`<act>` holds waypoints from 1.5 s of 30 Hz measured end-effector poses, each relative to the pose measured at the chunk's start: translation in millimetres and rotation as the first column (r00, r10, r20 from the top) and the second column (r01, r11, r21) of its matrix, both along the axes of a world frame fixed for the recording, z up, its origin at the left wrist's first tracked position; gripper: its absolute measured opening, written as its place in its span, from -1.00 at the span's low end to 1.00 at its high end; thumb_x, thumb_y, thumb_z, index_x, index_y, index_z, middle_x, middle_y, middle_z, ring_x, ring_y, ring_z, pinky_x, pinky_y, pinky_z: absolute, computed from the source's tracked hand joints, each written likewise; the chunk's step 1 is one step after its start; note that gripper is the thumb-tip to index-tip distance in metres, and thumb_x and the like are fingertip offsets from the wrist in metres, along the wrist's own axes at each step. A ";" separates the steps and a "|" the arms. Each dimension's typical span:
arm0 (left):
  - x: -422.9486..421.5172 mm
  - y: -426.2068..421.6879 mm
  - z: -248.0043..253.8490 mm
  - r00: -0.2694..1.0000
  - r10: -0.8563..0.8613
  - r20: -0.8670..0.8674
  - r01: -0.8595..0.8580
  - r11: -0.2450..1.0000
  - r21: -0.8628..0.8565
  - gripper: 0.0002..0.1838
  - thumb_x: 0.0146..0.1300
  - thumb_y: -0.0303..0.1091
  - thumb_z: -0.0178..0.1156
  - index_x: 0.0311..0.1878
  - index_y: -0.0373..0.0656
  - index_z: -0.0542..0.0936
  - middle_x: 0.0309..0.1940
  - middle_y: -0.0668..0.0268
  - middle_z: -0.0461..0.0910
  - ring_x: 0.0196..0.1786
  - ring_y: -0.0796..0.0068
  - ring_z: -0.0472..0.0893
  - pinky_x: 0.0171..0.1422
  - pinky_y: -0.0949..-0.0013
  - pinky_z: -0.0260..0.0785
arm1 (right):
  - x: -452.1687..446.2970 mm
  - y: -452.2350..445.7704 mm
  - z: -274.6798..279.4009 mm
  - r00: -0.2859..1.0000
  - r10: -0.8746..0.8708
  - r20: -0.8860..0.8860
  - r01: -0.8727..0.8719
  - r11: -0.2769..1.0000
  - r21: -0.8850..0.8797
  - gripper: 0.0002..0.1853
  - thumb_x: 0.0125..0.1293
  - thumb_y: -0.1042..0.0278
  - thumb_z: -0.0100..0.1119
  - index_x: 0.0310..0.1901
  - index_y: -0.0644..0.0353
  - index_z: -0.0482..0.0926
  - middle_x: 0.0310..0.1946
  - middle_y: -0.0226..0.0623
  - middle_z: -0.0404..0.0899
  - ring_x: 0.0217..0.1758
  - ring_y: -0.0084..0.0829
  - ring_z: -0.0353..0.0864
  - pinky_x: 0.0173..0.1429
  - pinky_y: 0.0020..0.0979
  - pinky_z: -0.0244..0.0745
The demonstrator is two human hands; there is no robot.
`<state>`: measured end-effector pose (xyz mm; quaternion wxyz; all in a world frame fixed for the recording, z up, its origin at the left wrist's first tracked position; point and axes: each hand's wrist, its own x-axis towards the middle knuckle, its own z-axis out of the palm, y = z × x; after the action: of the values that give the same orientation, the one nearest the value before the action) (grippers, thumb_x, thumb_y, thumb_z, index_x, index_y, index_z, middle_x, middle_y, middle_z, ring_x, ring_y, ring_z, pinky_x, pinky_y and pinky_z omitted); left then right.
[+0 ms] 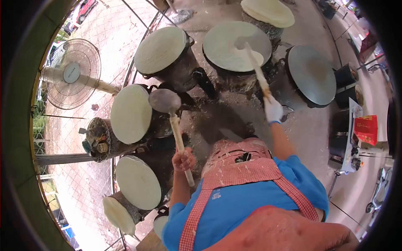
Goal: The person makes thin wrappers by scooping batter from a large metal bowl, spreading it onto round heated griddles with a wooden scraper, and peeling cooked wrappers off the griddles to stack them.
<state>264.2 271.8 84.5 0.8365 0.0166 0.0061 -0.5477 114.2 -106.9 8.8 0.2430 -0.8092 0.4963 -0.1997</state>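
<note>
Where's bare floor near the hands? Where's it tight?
Bare floor, right side: between the right forearm and grey-topped pot. Another patch, shadowed: between left hand and right hand. Tight: left side, pale-topped pots packed close.

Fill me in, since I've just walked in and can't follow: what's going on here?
A person in a red checked apron has a ladle in each hand amid several round griddles. The white-gloved right hand grips a wooden-handled ladle, its head over the far middle griddle, which is partly coated with a pale layer. The bare left hand holds a second ladle near the pale-topped left griddle. The right griddle shows no such layer.
</note>
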 end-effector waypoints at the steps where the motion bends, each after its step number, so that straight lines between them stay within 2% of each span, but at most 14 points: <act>1: -3.9 -2.8 2.5 1.000 0.015 0.007 -0.014 1.000 -0.016 -0.39 0.29 -0.42 -0.12 0.35 0.27 -0.04 -0.61 0.38 0.19 -0.83 0.76 0.15 -0.84 0.69 0.13 | 21.6 3.1 3.1 0.967 0.041 0.253 -0.046 0.999 0.014 -0.72 0.19 0.07 0.00 -0.18 -0.02 0.57 -0.36 -0.05 0.56 -0.32 -0.03 0.53 -0.20 -0.16 0.41; 7: -13.8 -12.2 6.9 0.997 0.051 0.056 -0.056 0.995 0.088 -0.35 0.26 -0.45 -0.08 0.35 0.28 -0.04 -0.58 0.35 0.20 -0.76 0.76 0.21 -0.79 0.69 0.19 | 26.0 -19.6 -5.8 0.980 0.200 0.011 -0.200 0.978 0.066 -0.70 0.15 0.07 0.04 -0.14 -0.03 0.57 -0.36 -0.08 0.57 -0.20 -0.11 0.54 -0.12 -0.22 0.41; 9: -15.5 -11.0 -4.9 0.996 0.033 0.079 -0.035 0.999 0.021 -0.38 0.27 -0.43 -0.09 0.34 0.28 0.00 -0.58 0.36 0.20 -0.76 0.75 0.21 -0.79 0.69 0.17 | 5.1 -58.9 -5.7 0.932 0.123 -0.341 -0.099 0.991 0.088 -0.72 0.17 0.08 0.00 -0.13 -0.10 0.56 -0.35 -0.10 0.57 -0.21 -0.11 0.54 -0.13 -0.19 0.41; 13: -20.7 -17.6 -6.3 0.996 -0.007 -0.091 0.010 0.999 0.034 -0.54 0.28 -0.38 -0.09 0.25 0.19 0.24 -0.61 0.40 0.19 -0.77 0.72 0.20 -0.79 0.68 0.13 | 45.6 -56.1 11.8 0.982 0.081 0.172 -0.086 0.996 0.021 -0.66 0.19 0.07 -0.03 -0.18 0.10 0.57 -0.30 -0.06 0.55 -0.18 -0.09 0.53 -0.11 -0.19 0.40; 15: -17.4 -27.1 -18.7 0.986 -0.026 -0.166 0.028 1.000 0.009 -0.66 0.29 -0.37 -0.09 0.14 0.09 0.36 -0.63 0.42 0.18 -0.77 0.71 0.19 -0.79 0.68 0.11 | 65.2 -37.7 -8.1 0.952 0.271 0.141 -0.262 0.962 -0.079 -0.67 0.18 0.08 -0.02 -0.16 0.08 0.57 -0.28 -0.10 0.56 -0.19 -0.11 0.54 -0.11 -0.20 0.41; 20: -6.4 -30.3 -40.0 0.969 -0.180 -0.168 0.197 0.976 0.091 -0.87 0.31 -0.31 -0.12 -0.34 -0.08 0.36 -0.71 0.45 0.13 -0.77 0.69 0.18 -0.77 0.61 0.05 | 6.5 -86.7 -35.0 0.966 0.174 -0.192 -0.197 0.975 -0.102 -0.72 0.17 0.04 -0.04 -0.28 -0.02 0.58 -0.41 -0.08 0.56 -0.27 -0.09 0.54 -0.19 -0.09 0.40; 23: -8.5 -19.7 -45.1 0.972 -0.203 -0.118 0.229 0.930 0.289 -0.67 0.34 -0.28 -0.17 -0.60 -0.05 0.23 -0.80 0.51 0.01 -0.80 0.70 0.13 -0.74 0.59 -0.03 | 31.4 -115.9 1.7 0.988 0.058 0.142 -0.054 0.998 -0.029 -0.67 0.17 0.06 -0.03 -0.18 0.06 0.58 -0.35 -0.06 0.55 -0.21 -0.09 0.52 -0.15 -0.16 0.40; 26: -11.0 -57.7 -10.9 0.873 -0.108 -0.475 0.264 0.924 0.275 -0.70 0.33 -0.31 -0.15 -0.57 -0.07 0.22 -0.77 0.51 0.06 -0.81 0.70 0.09 -0.83 0.59 -0.02 | 58.4 -89.6 -3.3 0.976 0.218 -0.010 -0.219 0.974 -0.059 -0.66 0.15 0.01 -0.04 -0.18 0.01 0.57 -0.35 -0.08 0.55 -0.24 -0.07 0.53 -0.16 -0.16 0.40; 32: 11.3 -54.2 -46.6 0.916 -0.276 -0.291 0.345 0.912 0.221 -0.65 0.35 -0.21 -0.18 -0.58 -0.07 0.24 -0.76 0.49 0.09 -0.80 0.69 0.08 -0.81 0.60 -0.03 | 0.1 -129.0 -60.2 0.961 0.119 -0.249 -0.166 0.970 -0.177 -0.71 0.19 0.04 -0.04 -0.17 -0.08 0.58 -0.46 -0.11 0.57 -0.39 -0.13 0.57 -0.25 -0.11 0.41; 34: 16.4 -59.3 -54.2 0.877 -0.267 -0.398 0.373 0.902 0.217 -0.65 0.36 -0.21 -0.20 -0.57 -0.08 0.24 -0.75 0.48 0.08 -0.81 0.69 0.09 -0.84 0.61 -0.04 | 31.4 -149.8 -3.9 0.986 0.050 0.158 -0.041 0.997 -0.062 -0.64 0.18 0.03 -0.04 -0.10 0.05 0.54 -0.34 -0.09 0.56 -0.23 -0.06 0.53 -0.19 -0.16 0.40; 37: 16.6 -103.1 -27.8 0.744 -0.110 -0.659 0.402 0.862 0.309 -0.59 0.35 -0.12 -0.19 -0.62 -0.06 0.19 -0.81 0.51 0.03 -0.82 0.69 0.07 -0.84 0.61 -0.05 | 68.0 -140.6 4.0 0.982 0.152 0.108 -0.152 0.988 -0.014 -0.66 0.16 0.03 0.00 -0.17 0.04 0.57 -0.36 -0.07 0.55 -0.22 -0.11 0.53 -0.20 -0.20 0.40; 39: 21.0 -103.1 -42.0 0.750 -0.141 -0.646 0.444 0.832 0.333 -0.58 0.35 -0.11 -0.19 -0.63 -0.07 0.20 -0.82 0.49 0.04 -0.82 0.67 0.07 -0.84 0.59 -0.03 | 30.4 -103.2 -3.1 0.929 0.305 -0.211 -0.327 0.942 -0.078 -0.68 0.15 0.02 0.02 -0.22 0.03 0.59 -0.42 -0.05 0.55 -0.28 -0.14 0.55 -0.22 -0.20 0.41; 42: 20.9 -94.5 -83.8 0.875 -0.332 -0.351 0.414 0.890 0.192 -0.57 0.36 -0.12 -0.21 -0.64 -0.07 0.19 -0.83 0.49 0.04 -0.83 0.67 0.07 -0.84 0.57 -0.02 | 1.3 -130.3 -35.2 0.993 0.107 0.046 -0.108 0.994 0.032 -0.68 0.17 0.03 0.01 -0.19 0.03 0.59 -0.36 -0.06 0.56 -0.27 -0.15 0.55 -0.19 -0.19 0.41; 45: 9.7 -110.9 -59.1 0.830 -0.095 -0.550 0.351 0.855 0.382 -0.57 0.36 -0.12 -0.21 -0.65 -0.07 0.19 -0.84 0.49 0.03 -0.85 0.66 0.05 -0.85 0.55 -0.03 | 65.8 -208.1 -5.9 0.989 0.095 0.115 -0.096 0.995 0.000 -0.63 0.19 0.07 -0.04 -0.12 0.15 0.55 -0.22 -0.04 0.54 -0.12 -0.06 0.49 -0.04 -0.20 0.37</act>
<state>273.9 160.9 25.4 0.7028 0.0722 0.3577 -0.6107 180.0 -315.0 2.9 0.2827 -0.8185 0.4428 -0.2327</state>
